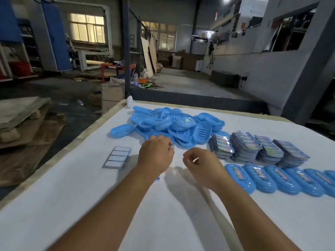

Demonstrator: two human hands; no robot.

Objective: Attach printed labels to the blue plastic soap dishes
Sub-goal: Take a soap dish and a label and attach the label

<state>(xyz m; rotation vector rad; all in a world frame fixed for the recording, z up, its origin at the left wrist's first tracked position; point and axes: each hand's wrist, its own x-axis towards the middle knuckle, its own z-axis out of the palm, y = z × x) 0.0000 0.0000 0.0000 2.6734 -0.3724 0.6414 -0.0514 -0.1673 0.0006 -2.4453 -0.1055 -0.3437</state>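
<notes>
1. Taking the heap of blue soap dishes [174, 124] as my marker: to its left and nearer me, a small block of white-faced strips [117, 157] lies flat on the counter [72, 205]. I cannot tell what they are.
2. The heap itself is loose, unlabelled dishes, piled any way up. That is what is left, and it looks like the larger share.
3. My left hand [155, 156] is at the near edge of the heap, fingers curled and their tips close together. It seems to pinch something small, but I cannot tell what, or whether it touches a dish.
4. My right hand [201, 166] hovers just right of the left one, nearer me than the heap, fingers curled narrow around a thin pale sliver [196, 159], perhaps a label backing.
5. Right of the heap stand four stacks of printed labels [259, 149], still thick.
6. Nearer me than those stacks, a row of labelled dishes [272, 180] lies side by side, running off to the right. That is the finished part.
</notes>
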